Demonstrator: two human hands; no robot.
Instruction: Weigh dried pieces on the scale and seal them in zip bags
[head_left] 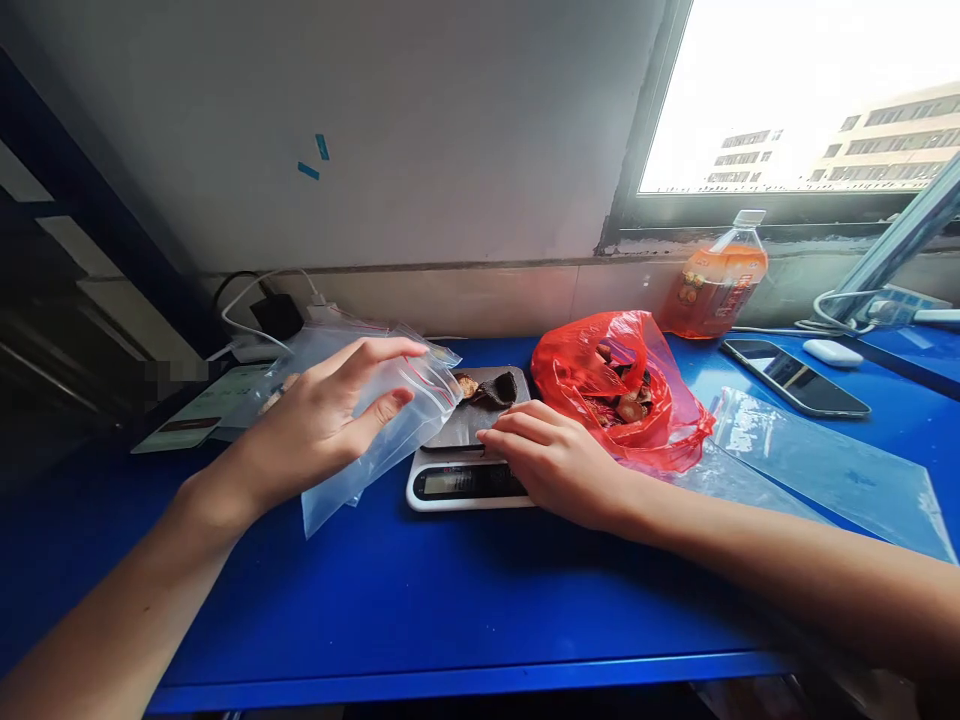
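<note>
My left hand (pixel 337 405) is at a clear zip-lock bag (pixel 375 470), thumb and index finger apart along its mouth, with the plastic between them. The bag tilts toward a white kitchen scale (pixel 414 490). On the scale's metal plate lie a dark, curled dried piece (pixel 498 390) and a paler dried slice (pixel 466 385). My right hand (pixel 551 455) rests over the scale's front right part, fingers bent and close together at the plate. What they pinch, if anything, is hidden. The hand covers part of the display (pixel 450 484).
Right of the scale sits an open red plastic bag (pixel 577 350) with dried slices (pixel 634 405). Flat clear bags (pixel 840 470), a phone (pixel 795 375), a white earbud case (pixel 832 352) and an orange drink bottle (pixel 716 285) lie or stand farther right. A charger (pixel 277 315) with cables is back left.
</note>
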